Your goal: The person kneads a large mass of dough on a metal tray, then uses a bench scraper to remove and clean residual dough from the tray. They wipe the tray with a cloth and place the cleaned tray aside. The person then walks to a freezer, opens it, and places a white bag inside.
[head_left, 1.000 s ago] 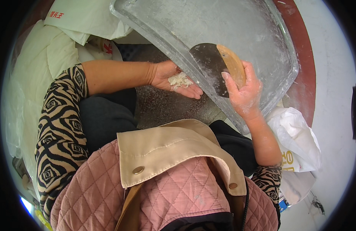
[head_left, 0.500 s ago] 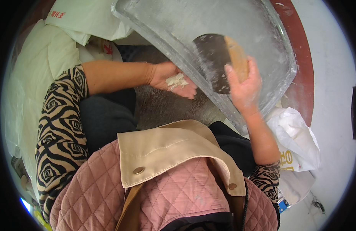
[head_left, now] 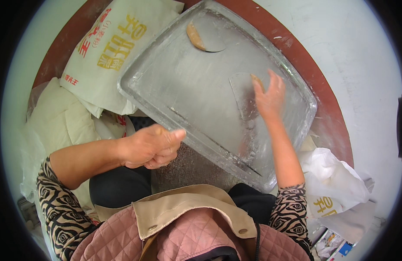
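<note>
In the large metal tray, a wooden-handled scraper lies near the far side. A second scraper is at the right, under my right hand, whose blurred thumb and fingers are apart beside its handle; I cannot tell whether they touch it. My left hand is curled closed at the tray's near edge, its contents hidden. White powder streaks the tray's surface and rim.
A printed white sack and cream fabric bundles lie left of the tray. White bags sit at the right. A curved red band borders the pale surface beyond. My dark-clad legs are below.
The view has shifted to show more tray and the far scraper. My left palm, earlier open with pale crumbs, has curled closed. My right hand's fingers have loosened from their grip on the handle.
</note>
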### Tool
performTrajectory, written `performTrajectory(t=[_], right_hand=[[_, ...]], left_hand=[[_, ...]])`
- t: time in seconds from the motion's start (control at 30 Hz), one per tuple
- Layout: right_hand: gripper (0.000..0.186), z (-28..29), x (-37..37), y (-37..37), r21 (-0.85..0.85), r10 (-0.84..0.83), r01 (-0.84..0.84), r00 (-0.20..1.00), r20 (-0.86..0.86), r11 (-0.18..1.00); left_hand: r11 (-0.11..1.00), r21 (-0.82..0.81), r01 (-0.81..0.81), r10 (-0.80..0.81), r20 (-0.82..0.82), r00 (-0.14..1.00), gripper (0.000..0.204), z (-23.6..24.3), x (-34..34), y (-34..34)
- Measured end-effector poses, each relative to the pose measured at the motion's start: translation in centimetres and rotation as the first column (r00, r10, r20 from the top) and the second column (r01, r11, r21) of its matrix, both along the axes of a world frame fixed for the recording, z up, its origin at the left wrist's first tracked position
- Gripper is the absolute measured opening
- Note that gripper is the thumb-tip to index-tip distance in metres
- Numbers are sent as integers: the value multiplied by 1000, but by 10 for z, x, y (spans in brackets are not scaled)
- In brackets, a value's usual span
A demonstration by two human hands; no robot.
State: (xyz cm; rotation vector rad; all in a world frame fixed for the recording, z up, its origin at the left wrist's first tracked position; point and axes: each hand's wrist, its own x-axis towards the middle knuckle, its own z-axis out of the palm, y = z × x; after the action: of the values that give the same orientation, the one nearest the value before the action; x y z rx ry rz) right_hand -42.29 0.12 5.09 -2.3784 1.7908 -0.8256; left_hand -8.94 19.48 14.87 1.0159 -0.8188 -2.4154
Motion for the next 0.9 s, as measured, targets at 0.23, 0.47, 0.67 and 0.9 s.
performTrajectory(t=[0.23, 0.47, 0.67, 0.9], right_hand=[[56, -11, 173, -75, -20, 498, -498, 867, -22, 867], [44, -38, 189, -86, 87, 400, -398, 917, -4, 913], [26, -19, 151, -69, 275, 333, -334, 941, 53, 902], [17, 34, 65, 57, 355, 87, -325, 832, 548, 876]], left_hand=[[892, 357, -277, 373, -234, 898, 65, 49, -63, 7], [433, 517, -738, 801, 154, 578, 62, 22, -60, 6], [439, 418, -795, 809, 200, 552, 35, 26, -76, 20], [632, 422, -650, 614, 239, 752, 31, 19, -107, 53]])
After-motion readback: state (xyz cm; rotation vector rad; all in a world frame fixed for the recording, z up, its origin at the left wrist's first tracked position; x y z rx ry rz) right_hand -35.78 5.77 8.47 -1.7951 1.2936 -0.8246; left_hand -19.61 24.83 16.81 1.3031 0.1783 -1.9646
